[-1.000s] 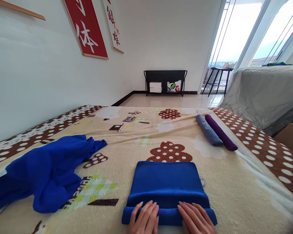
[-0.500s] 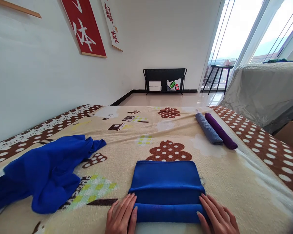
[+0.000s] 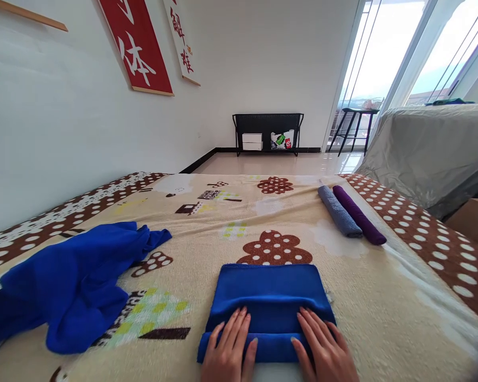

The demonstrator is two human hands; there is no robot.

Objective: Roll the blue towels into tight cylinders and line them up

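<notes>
In front of me a blue towel (image 3: 269, 286) lies folded flat, its near edge turned over into a thick roll. My left hand (image 3: 229, 345) rests on the left part of that roll, fingers stretched forward over it. On the right part lies my right hand (image 3: 324, 345), its fingers also extended and slightly apart. Both palms face down and neither hand grips the fabric. A second blue cloth (image 3: 83, 281) lies crumpled to the left. Farther off at the right are a grey rolled towel (image 3: 340, 211) and a purple rolled towel (image 3: 358, 215), side by side.
Everything lies on a beige patterned blanket (image 3: 207, 244) with brown dotted borders. Beyond its far edge a black rack (image 3: 268, 132) stands against the wall. A plastic-covered piece of furniture (image 3: 434, 148) and a cardboard box (image 3: 472, 223) are at the right, with a stool (image 3: 354, 127) behind.
Both hands have moved inward from the towel's side edges onto its rolled near part. The towel's near roll now sticks out wider at the left. The other cloths have stayed put.
</notes>
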